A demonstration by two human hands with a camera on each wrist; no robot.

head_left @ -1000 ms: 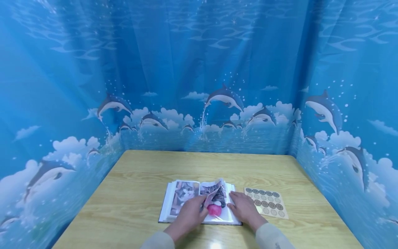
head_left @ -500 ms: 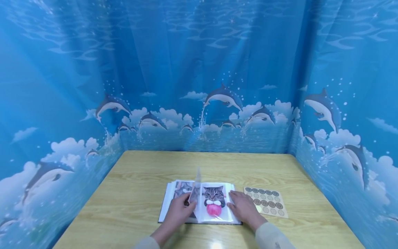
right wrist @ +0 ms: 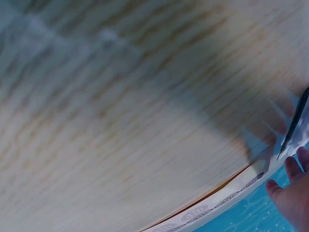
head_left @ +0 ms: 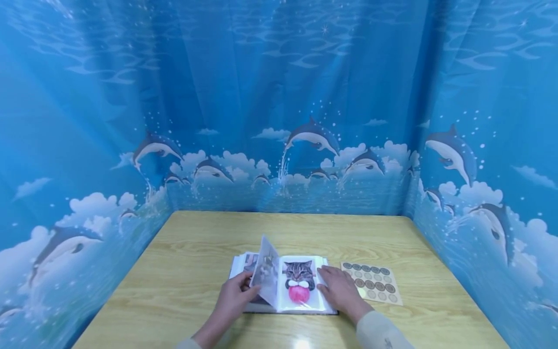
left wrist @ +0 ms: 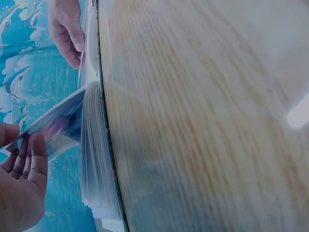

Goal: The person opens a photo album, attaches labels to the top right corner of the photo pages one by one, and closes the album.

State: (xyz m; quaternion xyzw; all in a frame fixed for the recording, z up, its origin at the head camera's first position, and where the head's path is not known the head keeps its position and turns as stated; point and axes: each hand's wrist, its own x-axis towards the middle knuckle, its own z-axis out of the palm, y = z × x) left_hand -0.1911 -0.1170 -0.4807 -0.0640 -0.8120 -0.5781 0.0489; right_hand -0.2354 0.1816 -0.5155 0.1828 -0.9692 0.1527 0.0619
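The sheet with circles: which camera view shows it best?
The head view: rows of circles on the sheet are visible, the right hand covering only one part. The right wrist view shows a narrow strip of it; the left wrist view shows none.

left photo point(head_left: 250, 262) mostly hidden from us by the raised page point(head_left: 267, 274), card point(head_left: 372, 283) too finely marked for us to read, left hand point(left wrist: 21, 191) cropped in the left wrist view

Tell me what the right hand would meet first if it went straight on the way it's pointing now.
The right hand points inward across the open photo album, so it would probably meet the cat photo first; whether it would brush or clear it is uncertain, as depth is unclear.
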